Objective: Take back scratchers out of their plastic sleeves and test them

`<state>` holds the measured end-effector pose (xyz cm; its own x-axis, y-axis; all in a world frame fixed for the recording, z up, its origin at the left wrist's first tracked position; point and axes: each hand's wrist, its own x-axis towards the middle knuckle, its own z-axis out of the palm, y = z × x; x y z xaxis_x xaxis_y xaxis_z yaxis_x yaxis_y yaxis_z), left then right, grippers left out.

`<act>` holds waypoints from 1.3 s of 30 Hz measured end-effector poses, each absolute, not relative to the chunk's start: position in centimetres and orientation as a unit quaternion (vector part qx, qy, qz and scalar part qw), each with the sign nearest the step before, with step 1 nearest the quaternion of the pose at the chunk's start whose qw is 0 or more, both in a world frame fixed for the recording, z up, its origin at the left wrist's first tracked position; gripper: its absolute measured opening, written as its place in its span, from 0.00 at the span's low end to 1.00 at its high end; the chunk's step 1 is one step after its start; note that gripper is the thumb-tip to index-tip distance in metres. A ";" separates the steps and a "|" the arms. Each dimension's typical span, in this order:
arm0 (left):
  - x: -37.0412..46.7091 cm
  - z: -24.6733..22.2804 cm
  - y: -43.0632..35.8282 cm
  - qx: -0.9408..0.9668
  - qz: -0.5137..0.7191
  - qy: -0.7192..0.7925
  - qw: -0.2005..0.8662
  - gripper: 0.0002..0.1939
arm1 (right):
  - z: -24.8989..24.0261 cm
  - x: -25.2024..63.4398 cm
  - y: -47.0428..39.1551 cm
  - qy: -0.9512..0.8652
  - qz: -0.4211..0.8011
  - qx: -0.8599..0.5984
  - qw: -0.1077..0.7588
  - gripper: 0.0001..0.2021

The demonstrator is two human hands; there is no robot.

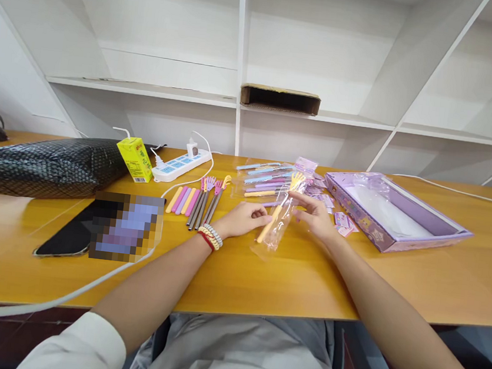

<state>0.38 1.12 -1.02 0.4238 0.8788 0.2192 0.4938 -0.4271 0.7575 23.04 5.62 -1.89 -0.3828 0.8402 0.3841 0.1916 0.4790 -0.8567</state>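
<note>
A yellow back scratcher (272, 220) with a hand-shaped head lies at a slant inside a clear plastic bag (283, 227), between my two hands. My left hand (246, 217) is curled, its thumb and fingertips at the bag's left edge beside the handle. From the other side, my right hand (316, 215) grips the bag near the scratcher's head, index finger across it and thumb lower down. Behind them lies a pile of bagged scratchers (268, 178) in blue, purple and yellow. Left of my left hand are unbagged metal rods with coloured claw heads (203, 203) and a row of coloured handles (182, 200).
An open purple box (401, 226) stands at right, near small printed cards (344, 224). At left are a black wrapped bundle (48, 165), a yellow drink carton (136, 159), a power strip (181, 165) and a dark phone-like device (72, 227). A white cable (83, 290) crosses the table's left front.
</note>
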 end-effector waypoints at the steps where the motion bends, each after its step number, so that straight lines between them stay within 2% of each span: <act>1: 0.4 -1.2 1.2 0.771 0.320 0.438 0.335 0.16 | -2.0 23.0 5.7 -0.732 0.411 -0.327 0.434 0.26; 3: 0.5 -1.4 1.4 0.732 0.333 0.434 0.406 0.15 | -2.2 22.8 5.6 -0.719 0.461 -0.298 0.425 0.27; 7: 0.8 -1.2 1.2 0.655 0.314 0.395 0.562 0.21 | -2.1 22.4 5.1 -0.724 0.491 -0.252 0.413 0.26; 10: 1.0 -0.9 1.0 0.661 0.288 0.346 0.600 0.19 | -1.7 22.2 4.5 -0.744 0.483 -0.223 0.405 0.25; 14: 1.2 -1.0 1.0 0.666 0.296 0.337 0.596 0.14 | -1.5 21.8 4.1 -0.762 0.482 -0.212 0.377 0.27; 18: 1.1 -1.3 1.6 0.613 0.405 0.383 0.560 0.17 | -2.0 21.7 4.5 -0.754 0.444 -0.253 0.412 0.27; 21: 1.0 -1.3 2.0 0.563 0.502 0.421 0.504 0.16 | -2.3 21.7 4.9 -0.768 0.350 -0.324 0.428 0.18; 25: 0.8 -1.2 2.2 0.518 0.566 0.436 0.470 0.15 | -2.4 21.7 5.1 -0.797 0.256 -0.339 0.429 0.04; 31: 0.7 -1.3 2.3 0.506 0.593 0.453 0.433 0.15 | -2.3 21.9 5.1 -0.797 0.170 -0.348 0.464 0.06; 34: 0.6 -1.4 2.3 0.506 0.594 0.459 0.424 0.15 | -2.2 22.0 5.1 -0.828 0.146 -0.333 0.426 0.02; 39: 0.8 -1.3 2.2 0.502 0.587 0.462 0.437 0.17 | -2.4 21.9 5.2 -0.864 0.133 -0.309 0.374 0.05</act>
<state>0.77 2.24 -1.33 -0.1156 0.9758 0.1855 -0.0493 -0.1921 0.9801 21.88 5.19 -2.42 -0.5297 0.6336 0.5639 0.4347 0.7737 -0.4609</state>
